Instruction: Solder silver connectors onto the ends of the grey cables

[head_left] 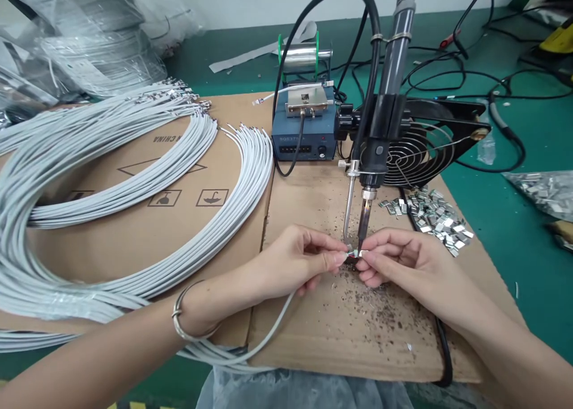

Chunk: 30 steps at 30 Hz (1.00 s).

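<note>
My left hand (308, 258) pinches the end of a white cable (280, 322), which runs down from under the fingers to the cardboard's front edge. Facing it, my right hand (394, 257) is closed in a pinch on a small metal connector (363, 253). Cable end and connector meet right under the tip of a soldering iron (366, 212), fixed upright in a stand. Beside the iron, a thin metal feed tube (350, 206) points down at the same spot. Fingertips partly hide the joint, where a bit of red shows.
Bundled white cables (250, 212) lie coiled on cardboard at left. Behind the iron stand a blue solder feeder (304, 137), a solder spool (299, 57) and a black fan (421, 146). Loose metal connectors (441, 221) are piled at right. Dark specks litter the cardboard (313, 337).
</note>
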Each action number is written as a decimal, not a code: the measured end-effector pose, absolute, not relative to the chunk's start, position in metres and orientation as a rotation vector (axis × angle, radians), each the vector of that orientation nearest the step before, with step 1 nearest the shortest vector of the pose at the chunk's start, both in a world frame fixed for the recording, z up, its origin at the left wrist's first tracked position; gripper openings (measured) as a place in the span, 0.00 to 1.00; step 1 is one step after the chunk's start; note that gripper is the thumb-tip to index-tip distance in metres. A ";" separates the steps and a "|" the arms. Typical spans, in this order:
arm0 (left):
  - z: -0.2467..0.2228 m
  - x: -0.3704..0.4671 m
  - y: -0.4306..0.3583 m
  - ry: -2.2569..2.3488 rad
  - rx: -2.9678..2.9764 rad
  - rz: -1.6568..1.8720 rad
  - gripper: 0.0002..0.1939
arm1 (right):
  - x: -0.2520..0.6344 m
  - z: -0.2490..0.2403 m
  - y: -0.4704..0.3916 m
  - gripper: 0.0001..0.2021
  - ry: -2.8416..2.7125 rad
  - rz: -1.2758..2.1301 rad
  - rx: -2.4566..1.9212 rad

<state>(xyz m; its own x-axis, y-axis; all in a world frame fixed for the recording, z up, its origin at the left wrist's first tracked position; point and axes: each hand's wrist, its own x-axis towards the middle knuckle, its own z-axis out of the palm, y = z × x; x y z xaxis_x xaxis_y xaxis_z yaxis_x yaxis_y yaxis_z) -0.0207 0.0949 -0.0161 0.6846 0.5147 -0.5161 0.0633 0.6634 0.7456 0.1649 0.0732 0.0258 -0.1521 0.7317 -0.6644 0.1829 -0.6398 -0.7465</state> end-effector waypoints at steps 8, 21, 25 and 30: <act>-0.017 -0.022 0.094 0.792 0.803 0.306 0.10 | 0.165 0.023 0.071 0.06 -1.167 1.743 -1.708; -0.017 -0.021 0.092 0.780 0.792 0.318 0.10 | 0.163 0.025 0.071 0.07 -1.083 1.743 -1.728; -0.016 -0.021 0.091 0.779 0.790 0.334 0.10 | 0.163 0.026 0.070 0.07 -1.088 1.747 -1.733; -0.013 -0.021 0.092 0.788 0.781 0.325 0.10 | 0.162 0.028 0.071 0.07 -1.101 1.722 -1.743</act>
